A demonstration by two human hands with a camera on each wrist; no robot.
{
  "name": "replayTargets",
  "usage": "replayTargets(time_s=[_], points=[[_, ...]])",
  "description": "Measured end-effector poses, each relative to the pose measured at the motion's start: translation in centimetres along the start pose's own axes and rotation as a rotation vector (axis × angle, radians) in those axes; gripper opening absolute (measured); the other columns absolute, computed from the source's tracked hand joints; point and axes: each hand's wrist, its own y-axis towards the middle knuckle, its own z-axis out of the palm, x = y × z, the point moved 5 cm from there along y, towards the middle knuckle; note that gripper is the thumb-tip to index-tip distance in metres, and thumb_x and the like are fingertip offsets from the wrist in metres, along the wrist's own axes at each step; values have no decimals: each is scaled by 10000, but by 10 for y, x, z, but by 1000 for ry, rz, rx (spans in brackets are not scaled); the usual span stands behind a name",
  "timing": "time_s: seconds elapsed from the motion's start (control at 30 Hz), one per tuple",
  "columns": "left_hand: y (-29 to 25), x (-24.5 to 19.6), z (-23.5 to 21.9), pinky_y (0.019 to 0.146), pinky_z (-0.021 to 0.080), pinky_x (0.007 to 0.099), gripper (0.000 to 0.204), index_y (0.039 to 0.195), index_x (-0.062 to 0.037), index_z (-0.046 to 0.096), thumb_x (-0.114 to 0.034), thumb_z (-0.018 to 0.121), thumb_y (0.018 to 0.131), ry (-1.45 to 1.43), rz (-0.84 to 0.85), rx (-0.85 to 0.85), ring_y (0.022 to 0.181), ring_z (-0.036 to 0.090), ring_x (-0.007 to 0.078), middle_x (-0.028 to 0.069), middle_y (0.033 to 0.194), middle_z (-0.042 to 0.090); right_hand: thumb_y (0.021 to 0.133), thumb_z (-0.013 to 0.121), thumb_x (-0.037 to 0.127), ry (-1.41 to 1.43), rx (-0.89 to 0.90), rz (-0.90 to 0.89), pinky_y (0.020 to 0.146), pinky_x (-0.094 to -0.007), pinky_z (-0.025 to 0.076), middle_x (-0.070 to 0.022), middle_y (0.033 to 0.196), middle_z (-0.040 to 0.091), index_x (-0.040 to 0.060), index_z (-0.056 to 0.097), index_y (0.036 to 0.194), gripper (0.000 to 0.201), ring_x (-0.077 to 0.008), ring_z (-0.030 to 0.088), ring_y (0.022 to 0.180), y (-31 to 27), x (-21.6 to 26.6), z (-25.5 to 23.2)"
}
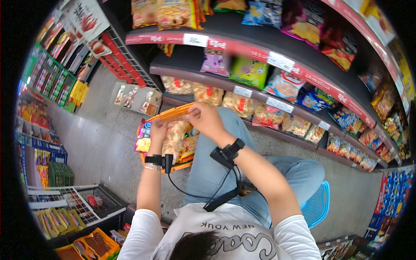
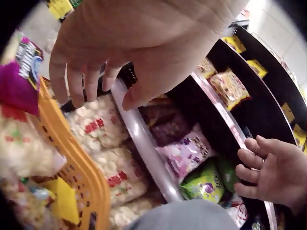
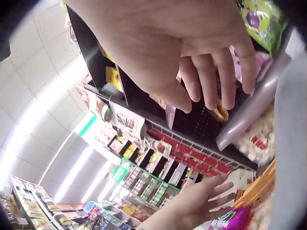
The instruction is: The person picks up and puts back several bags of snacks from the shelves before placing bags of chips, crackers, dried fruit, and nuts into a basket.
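Observation:
An orange plastic basket stands on the floor beside my leg, filled with snack bags. Inside it are a purple bag, a clear bag of pale puffed snacks and yellow packaging. Near the basket's far rim is my left hand, its fingers loosely bent and apart in the left wrist view. My right hand hovers by the rim's right end. Its fingers extend with nothing between them in the right wrist view.
A snack shelf curves across the front and right, with clear puffed-snack bags along its bottom. A white box sits on the floor by the shelf end. Behind my bent knee is a blue basket. Racks line the left side.

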Motion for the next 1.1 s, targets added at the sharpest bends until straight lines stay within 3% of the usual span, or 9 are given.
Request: replayTargets(time_s=[0.1,0.13,0.37,0.47,0.57,0.6,0.67,1.0,1.1], points=[[3,54,-56,822,492,363,464,1068,13,591,-260,740,724,225,62,-243,906,647,284,165,1002,661,750,700,206,52,136,86,687,-357,511,-103,783,673,48,632,865,207,-258,657,762,5,-15,59],[13,91,-71,837,487,372,505,1105,-4,593,-266,753,704,182,-47,-275,936,635,292,170,1011,654,735,714,213,77,150,69,688,-347,511,-100,769,670,54,638,862,217,-247,658,753,7,-30,82],[5,79,-128,863,474,412,579,1118,-20,611,-322,781,654,706,-22,-447,985,605,373,233,1099,613,762,702,253,17,209,277,648,-296,507,-104,837,670,9,645,916,295,-188,647,702,6,-100,193],[13,85,-128,871,471,415,672,1186,12,562,-348,781,663,727,13,-346,1002,604,372,237,1109,608,776,695,294,104,315,531,648,-301,504,-91,856,658,20,635,962,337,-177,637,762,-7,-129,222],[2,58,-117,861,481,394,726,1203,44,537,-385,781,670,471,-194,-151,1013,610,352,234,1125,606,792,689,300,358,408,716,636,-301,493,-73,869,631,36,625,995,339,-166,610,803,-19,-140,227],[2,58,-116,827,493,370,688,1149,39,580,-424,776,679,410,-112,-159,979,634,313,211,1077,637,796,687,304,424,423,733,636,-297,490,-71,876,624,39,623,1004,343,-163,602,798,-23,-144,224],[5,69,-112,801,498,360,655,1104,25,611,-442,777,675,407,-222,-6,937,648,290,188,1020,660,812,676,327,500,447,849,662,-270,478,-48,887,596,67,601,1059,367,-147,573,787,-28,-153,221],[1,69,-104,740,506,336,656,1131,-44,574,-497,762,696,449,-278,191,875,649,230,115,942,660,852,643,333,569,485,867,774,-320,494,-53,1079,571,97,534,1200,435,-162,562,964,-34,-168,235],[-13,78,-89,741,512,349,667,1201,-79,464,-464,748,737,-154,-512,339,888,637,210,90,1008,630,850,651,340,553,408,805,798,-351,499,-66,1157,559,96,519,1239,478,-177,552,1039,-36,-164,233]])
